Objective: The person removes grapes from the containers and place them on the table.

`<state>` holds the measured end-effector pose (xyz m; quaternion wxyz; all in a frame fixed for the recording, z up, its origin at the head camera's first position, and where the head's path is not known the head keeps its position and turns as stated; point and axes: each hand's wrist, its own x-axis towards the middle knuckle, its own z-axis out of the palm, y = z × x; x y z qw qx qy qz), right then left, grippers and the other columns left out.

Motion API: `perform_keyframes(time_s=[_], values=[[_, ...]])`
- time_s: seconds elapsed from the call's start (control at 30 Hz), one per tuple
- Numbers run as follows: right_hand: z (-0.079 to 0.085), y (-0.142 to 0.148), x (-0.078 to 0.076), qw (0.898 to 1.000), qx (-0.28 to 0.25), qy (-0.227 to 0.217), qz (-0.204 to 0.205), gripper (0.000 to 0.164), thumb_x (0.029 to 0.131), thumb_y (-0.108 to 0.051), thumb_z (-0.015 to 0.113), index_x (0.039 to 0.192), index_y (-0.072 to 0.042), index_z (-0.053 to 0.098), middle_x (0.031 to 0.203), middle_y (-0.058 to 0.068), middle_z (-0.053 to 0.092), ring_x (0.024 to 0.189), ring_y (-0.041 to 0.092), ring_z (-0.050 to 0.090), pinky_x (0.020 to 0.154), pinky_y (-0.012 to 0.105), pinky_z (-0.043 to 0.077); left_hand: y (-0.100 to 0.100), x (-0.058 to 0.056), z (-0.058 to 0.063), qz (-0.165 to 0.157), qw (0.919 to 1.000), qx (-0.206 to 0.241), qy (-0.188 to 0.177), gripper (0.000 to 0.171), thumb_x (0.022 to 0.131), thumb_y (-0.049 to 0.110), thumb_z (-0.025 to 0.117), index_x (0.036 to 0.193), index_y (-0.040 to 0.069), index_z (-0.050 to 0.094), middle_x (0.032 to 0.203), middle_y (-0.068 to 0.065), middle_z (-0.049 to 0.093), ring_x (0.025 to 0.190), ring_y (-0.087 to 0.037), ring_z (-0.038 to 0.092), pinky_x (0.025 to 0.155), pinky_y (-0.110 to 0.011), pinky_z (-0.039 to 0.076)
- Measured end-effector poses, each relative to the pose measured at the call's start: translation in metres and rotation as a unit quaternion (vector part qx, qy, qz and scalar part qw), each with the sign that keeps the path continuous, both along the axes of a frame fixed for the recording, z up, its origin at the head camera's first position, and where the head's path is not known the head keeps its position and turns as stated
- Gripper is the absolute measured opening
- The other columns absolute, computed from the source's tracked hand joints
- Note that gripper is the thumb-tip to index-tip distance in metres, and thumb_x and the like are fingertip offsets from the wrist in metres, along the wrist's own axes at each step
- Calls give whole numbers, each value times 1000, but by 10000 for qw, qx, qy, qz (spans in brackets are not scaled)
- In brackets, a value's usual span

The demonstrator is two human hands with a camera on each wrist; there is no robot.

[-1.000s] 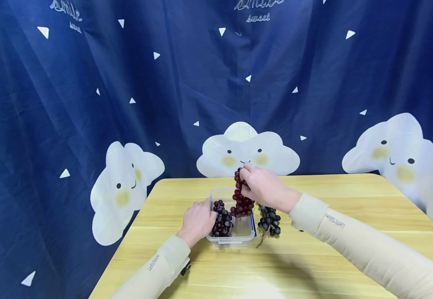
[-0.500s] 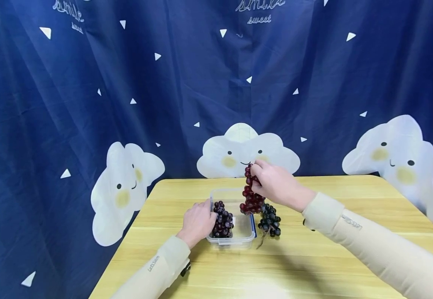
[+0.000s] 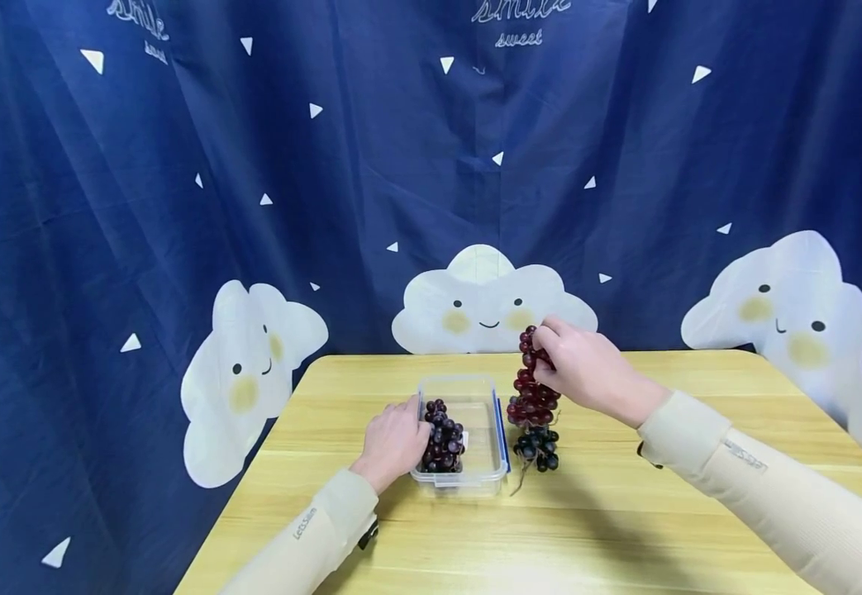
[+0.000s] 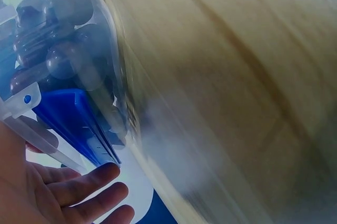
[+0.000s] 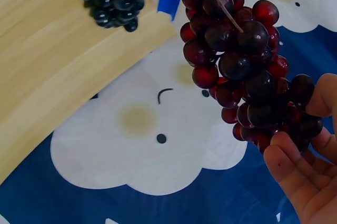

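Observation:
My right hand (image 3: 583, 364) holds a bunch of dark red grapes (image 3: 533, 388) by its upper end, and the bunch hangs down. The right wrist view shows the fingers and thumb around one end of the red grapes (image 5: 237, 61). Below and partly behind them, a bunch of black grapes (image 3: 537, 453) lies on the table, its stem toward me. My left hand (image 3: 393, 440) grips the left wall of a clear plastic box (image 3: 478, 478). A purple bunch of grapes (image 3: 443, 442) lies inside, along that wall. In the left wrist view, the fingers (image 4: 87, 184) are beside a blue clip (image 4: 73, 119).
The box stands on a light wooden table (image 3: 475, 554). Another blue clip (image 3: 502, 434) sticks out at the box's right side. A dark blue curtain (image 3: 356, 165) with white clouds hangs behind the table's far edge.
My right hand has moved to the right with the red grapes, from over the box to above the black grapes. The left hand and the box have stayed in place.

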<state>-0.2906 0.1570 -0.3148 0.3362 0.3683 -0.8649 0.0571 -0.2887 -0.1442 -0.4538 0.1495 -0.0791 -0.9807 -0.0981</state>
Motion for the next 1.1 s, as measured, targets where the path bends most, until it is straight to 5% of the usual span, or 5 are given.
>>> perform_keyframes(time_s=[0.53, 1.1], values=[[-28, 41, 0, 10000, -74, 9, -44, 9, 68, -10, 56, 77, -9, 53, 77, -3, 40, 53, 9, 38, 46, 24, 37, -1, -2, 0, 4, 10000, 50, -28, 46, 89, 34, 46, 129, 11, 50, 101, -5, 65, 86, -23, 58, 71, -42, 47], [-31, 68, 11, 9995, -102, 93, -301, 14, 67, -10, 61, 77, -11, 52, 79, -3, 42, 49, 4, 35, 42, 20, 32, -2, -3, 0, -66, 9999, 70, 77, 41, 88, 33, 48, 122, 11, 55, 94, -4, 66, 82, -24, 58, 71, -42, 47]])
